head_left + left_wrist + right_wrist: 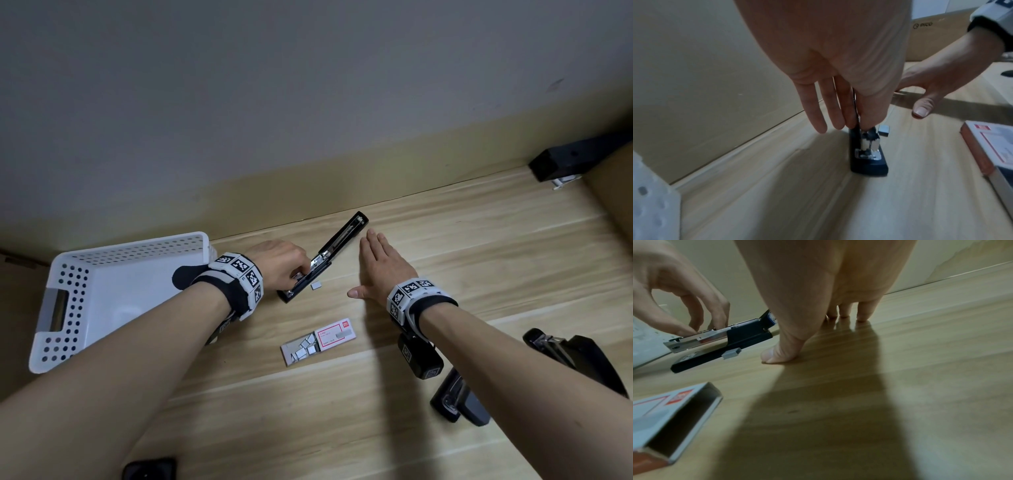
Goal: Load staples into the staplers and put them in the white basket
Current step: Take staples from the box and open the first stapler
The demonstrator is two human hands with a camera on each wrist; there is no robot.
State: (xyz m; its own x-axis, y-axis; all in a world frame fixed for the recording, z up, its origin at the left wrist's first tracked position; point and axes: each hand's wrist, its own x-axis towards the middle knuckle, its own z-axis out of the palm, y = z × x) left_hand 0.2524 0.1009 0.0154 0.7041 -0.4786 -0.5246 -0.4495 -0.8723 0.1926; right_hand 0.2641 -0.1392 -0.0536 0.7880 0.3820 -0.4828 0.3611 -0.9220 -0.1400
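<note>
i see the wooden surface [445, 274] running along a wall. the white basket [113, 291] sits at my left, holding nothing that i can make out. the open black stapler [325, 257] lies between my hands, its top swung back flat toward the wall and its metal magazine bare. my left hand [284, 263] has its grip pinched on that magazine, thumb and fingertips curled down onto the rail. my right hand [383, 270] lies flat with straight fingers on the surface, just beside the stapler, gripping nothing. nearer me, the staple box [318, 342] lies slid open, loose staple strips showing. one small staple strip [316, 285] rests just beside the stapler's base.
</note>
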